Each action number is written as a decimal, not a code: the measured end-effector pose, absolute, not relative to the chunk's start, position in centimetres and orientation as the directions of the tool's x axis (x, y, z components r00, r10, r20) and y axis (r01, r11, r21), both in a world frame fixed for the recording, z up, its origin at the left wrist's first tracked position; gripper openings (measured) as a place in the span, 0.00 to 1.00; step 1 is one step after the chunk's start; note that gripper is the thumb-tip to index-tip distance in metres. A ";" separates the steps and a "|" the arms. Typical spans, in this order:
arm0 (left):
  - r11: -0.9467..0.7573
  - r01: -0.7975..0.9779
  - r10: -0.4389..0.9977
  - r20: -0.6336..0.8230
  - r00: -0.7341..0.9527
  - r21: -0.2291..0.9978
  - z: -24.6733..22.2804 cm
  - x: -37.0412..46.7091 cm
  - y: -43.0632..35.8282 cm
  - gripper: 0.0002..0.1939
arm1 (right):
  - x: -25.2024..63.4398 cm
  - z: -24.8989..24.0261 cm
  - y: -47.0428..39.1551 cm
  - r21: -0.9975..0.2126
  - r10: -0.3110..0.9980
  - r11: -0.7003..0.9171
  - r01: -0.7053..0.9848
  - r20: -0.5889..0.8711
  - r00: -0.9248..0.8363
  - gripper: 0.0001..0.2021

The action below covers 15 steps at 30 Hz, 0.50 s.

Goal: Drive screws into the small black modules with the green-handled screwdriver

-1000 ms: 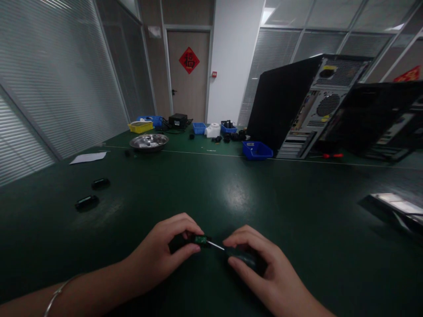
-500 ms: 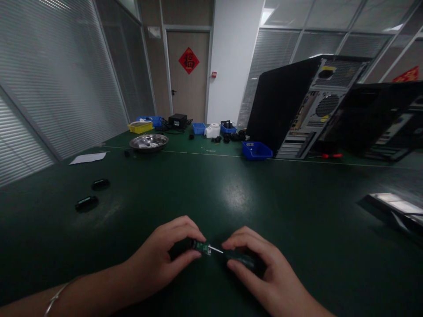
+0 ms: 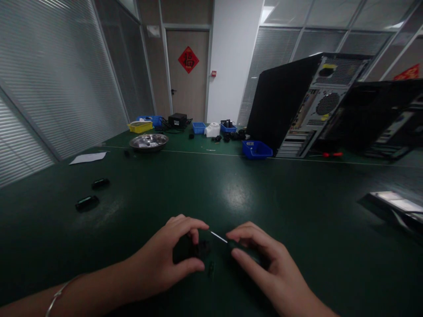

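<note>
Gone from the fingertips, the small green board [image 3: 210,268] now lies on the table [image 3: 231,193] near its front edge — left hand [image 3: 165,259] grips a black casing [image 3: 188,250], right hand [image 3: 264,268] pinches a screwdriver [image 3: 228,242].

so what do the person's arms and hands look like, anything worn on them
Both arms are bare, with no sleeves in view and no gloves. The left hand has a thin silver bangle on its wrist. The right hand shows no ring, watch or band. No markings are visible on either.
</note>
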<state>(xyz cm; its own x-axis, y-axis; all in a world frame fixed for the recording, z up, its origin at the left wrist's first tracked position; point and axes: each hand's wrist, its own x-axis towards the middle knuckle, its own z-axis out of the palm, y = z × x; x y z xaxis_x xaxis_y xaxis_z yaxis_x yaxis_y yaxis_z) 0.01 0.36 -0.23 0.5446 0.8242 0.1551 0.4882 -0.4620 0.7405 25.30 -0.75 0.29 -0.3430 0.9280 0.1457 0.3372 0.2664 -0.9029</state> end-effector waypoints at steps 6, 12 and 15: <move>-0.469 0.494 0.812 0.137 0.567 0.732 0.6 0.0 0.4 0.14 | 25.2 -0.1 -0.4 -0.931 0.966 0.170 0.323 0.092 -0.243 0.10; -0.554 0.452 0.718 0.127 0.685 0.699 1.0 0.3 0.4 0.20 | 25.2 -0.4 -1.4 -0.918 0.955 0.197 0.344 0.101 -0.278 0.10; -0.578 0.434 0.704 0.154 0.693 0.691 0.7 0.3 0.6 0.19 | 25.2 -0.2 -2.1 -0.848 0.880 0.376 0.375 0.200 -0.431 0.09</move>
